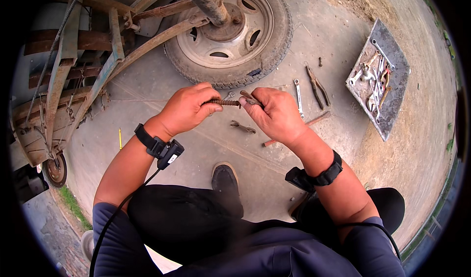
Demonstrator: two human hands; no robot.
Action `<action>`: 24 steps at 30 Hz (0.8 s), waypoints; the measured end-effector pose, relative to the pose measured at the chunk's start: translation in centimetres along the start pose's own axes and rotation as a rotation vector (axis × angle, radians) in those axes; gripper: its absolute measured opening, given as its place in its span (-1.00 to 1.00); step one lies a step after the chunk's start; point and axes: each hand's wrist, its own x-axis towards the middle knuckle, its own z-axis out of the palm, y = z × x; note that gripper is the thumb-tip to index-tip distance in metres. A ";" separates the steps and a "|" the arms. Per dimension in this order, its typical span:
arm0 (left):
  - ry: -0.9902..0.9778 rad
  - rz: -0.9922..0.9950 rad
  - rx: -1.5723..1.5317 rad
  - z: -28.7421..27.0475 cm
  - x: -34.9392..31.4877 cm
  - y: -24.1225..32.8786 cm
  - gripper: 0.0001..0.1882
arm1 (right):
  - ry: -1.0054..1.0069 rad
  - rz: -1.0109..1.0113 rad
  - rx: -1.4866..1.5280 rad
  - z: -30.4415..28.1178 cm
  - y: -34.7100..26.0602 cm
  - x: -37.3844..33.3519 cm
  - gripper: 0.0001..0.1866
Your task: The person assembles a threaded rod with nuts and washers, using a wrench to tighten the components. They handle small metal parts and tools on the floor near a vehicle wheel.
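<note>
My left hand (189, 109) is closed, thumb and fingers pinching one end of a rusty ridged rod (226, 102) that looks like a coil spring. It lies level between my two hands. At its other end, my right hand (277, 112) grips a small brown rusty metal piece (250, 98) between thumb and fingers; whether the two parts are joined cannot be made out. Below them on the concrete rests another rusty metal piece (242, 126). A wrench (299, 98), pliers (317, 86) and a reddish rod (314, 121) lie beside my right hand, which partly hides the rod.
Ahead stands a large wheel (282, 36) on a rusty axle (208, 4). A rusty vehicle frame (61, 75) fills the left side. At right sits a metal tray (396, 56) of wrenches and other tools. A small bolt (320, 61) and a yellow strip (120, 138) are on the ground.
</note>
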 end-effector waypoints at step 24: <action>0.012 0.010 0.011 0.3 0.1 -0.2 -0.83 | 0.051 -0.161 0.048 -0.6 0.1 0.1 -0.69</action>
